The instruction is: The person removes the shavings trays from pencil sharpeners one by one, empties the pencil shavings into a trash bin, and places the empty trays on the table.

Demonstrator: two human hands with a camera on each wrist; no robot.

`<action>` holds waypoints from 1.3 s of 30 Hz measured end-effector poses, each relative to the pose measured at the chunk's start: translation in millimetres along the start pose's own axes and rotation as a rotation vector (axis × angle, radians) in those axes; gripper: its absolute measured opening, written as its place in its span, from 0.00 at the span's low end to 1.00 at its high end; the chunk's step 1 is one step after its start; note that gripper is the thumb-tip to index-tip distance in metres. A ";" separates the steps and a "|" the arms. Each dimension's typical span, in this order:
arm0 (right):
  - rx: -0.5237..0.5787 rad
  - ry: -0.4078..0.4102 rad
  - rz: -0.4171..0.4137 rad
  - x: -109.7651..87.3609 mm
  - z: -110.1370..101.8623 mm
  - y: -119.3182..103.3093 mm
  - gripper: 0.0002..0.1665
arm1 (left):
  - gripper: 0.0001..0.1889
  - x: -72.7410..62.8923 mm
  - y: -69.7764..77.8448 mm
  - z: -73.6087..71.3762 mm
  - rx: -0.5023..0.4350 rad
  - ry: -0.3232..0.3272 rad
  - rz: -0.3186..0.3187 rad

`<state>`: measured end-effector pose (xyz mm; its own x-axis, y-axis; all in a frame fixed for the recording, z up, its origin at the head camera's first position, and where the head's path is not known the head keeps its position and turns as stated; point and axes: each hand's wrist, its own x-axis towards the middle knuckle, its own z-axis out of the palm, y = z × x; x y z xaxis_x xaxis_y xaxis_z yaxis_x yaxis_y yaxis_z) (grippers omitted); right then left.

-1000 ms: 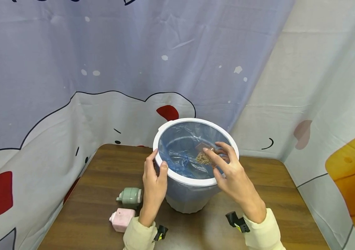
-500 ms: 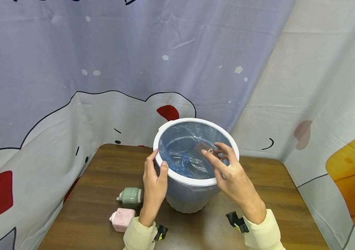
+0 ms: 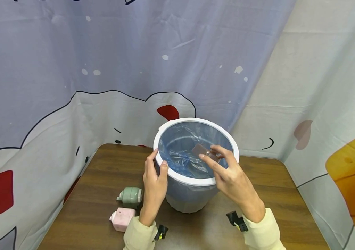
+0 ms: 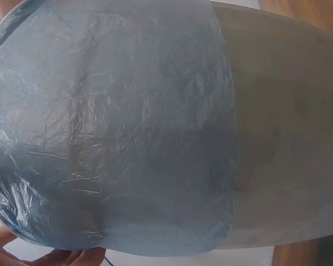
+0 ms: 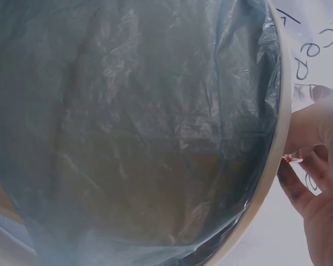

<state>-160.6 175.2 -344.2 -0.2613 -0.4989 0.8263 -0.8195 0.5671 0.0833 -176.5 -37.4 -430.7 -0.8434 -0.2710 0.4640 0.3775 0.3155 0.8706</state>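
Observation:
A white-rimmed trash can point(image 3: 186, 203) stands on the wooden table, lined with a thin blue plastic bag point(image 3: 177, 139). My left hand point(image 3: 154, 185) grips its left side, with the thumb at the rim and the fingers along the outer wall. Over the opening, my right hand point(image 3: 235, 180) pinches a small clear plastic container point(image 3: 198, 150), tilted toward the inside. No crumbs show in the container. In the right wrist view the right hand point(image 5: 322, 166) is just past the rim, with part of the container hidden. The bag point(image 4: 111, 122) fills most of the left wrist view.
Left of the left hand, a small green bottle-shaped object point(image 3: 130, 195) and a pink box-shaped one with a white tip point(image 3: 123, 219) lie on the table point(image 3: 102, 173). A printed curtain point(image 3: 118, 52) hangs behind and around the table.
The dry, brownish crumbs seen at the container one second ago are gone from it. The right fingers and the container have shifted slightly left and downward. The left hand stays put.

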 end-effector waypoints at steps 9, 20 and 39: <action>-0.013 -0.050 -0.032 -3.8 -1.6 0.9 0.24 | 0.26 -0.4 0.0 0.1 0.003 0.000 0.002; 0.024 0.035 -0.027 -5.9 1.5 4.5 0.21 | 0.26 -0.6 -0.1 -0.6 0.005 -0.002 -0.003; 0.123 0.207 0.301 -13.1 -0.9 4.9 0.34 | 0.25 1.2 0.3 0.5 -0.004 0.003 0.003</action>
<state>-160.8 185.1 -354.2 -0.4009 -0.1722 0.8998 -0.7805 0.5784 -0.2370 -177.6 -37.1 -430.0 -0.8411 -0.2723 0.4673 0.3818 0.3129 0.8696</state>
